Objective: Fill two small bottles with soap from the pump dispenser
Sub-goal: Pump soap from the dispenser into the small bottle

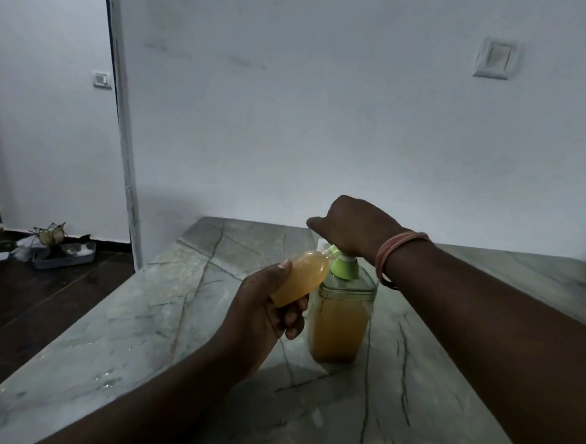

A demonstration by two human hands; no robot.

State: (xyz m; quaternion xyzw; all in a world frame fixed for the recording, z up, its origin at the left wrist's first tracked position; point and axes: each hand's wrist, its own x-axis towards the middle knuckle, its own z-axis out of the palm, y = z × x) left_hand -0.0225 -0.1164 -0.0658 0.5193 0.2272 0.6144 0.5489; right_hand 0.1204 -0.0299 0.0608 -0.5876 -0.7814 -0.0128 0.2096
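left hand (256, 313) grips tilted small bottle (300, 278) at nozzle | right hand (352, 228) presses pump dispenser (342, 315)

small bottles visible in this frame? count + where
1. The small bottle, looking nearly full of orange soap, is tilted in the left hand, mouth at the pump dispenser nozzle. The second isn't visible.
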